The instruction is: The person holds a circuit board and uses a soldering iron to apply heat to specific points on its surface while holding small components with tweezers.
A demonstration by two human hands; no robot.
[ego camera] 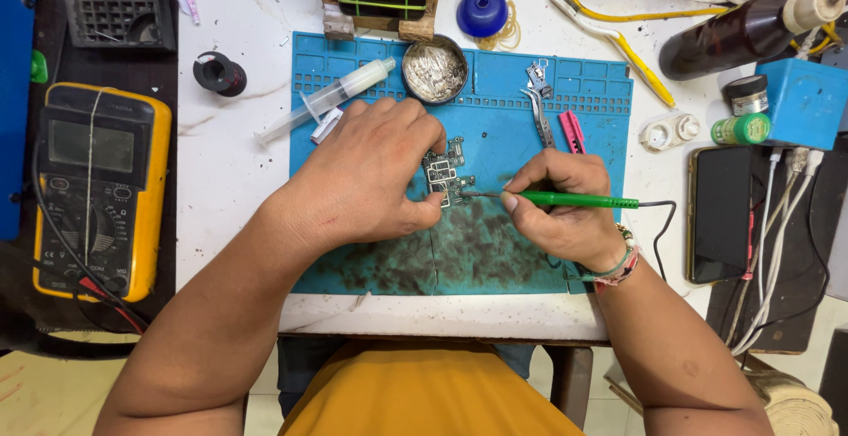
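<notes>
A small dark circuit board (447,171) lies on the blue work mat (530,100), near its middle. My left hand (367,175) rests over the board's left side, with thumb and fingers pinching its edge. My right hand (561,211) grips a green-handled soldering iron (574,199) like a pen. Its metal tip touches the board's right edge. A black cord runs from the iron's handle off to the right.
A yellow multimeter (97,189) lies at the left. On the mat's far edge are a syringe (331,96), a round tin (435,69), tweezers (541,109) and a pink tool (571,131). A phone (720,215), blue box (804,100) and brown bottle (733,38) sit right.
</notes>
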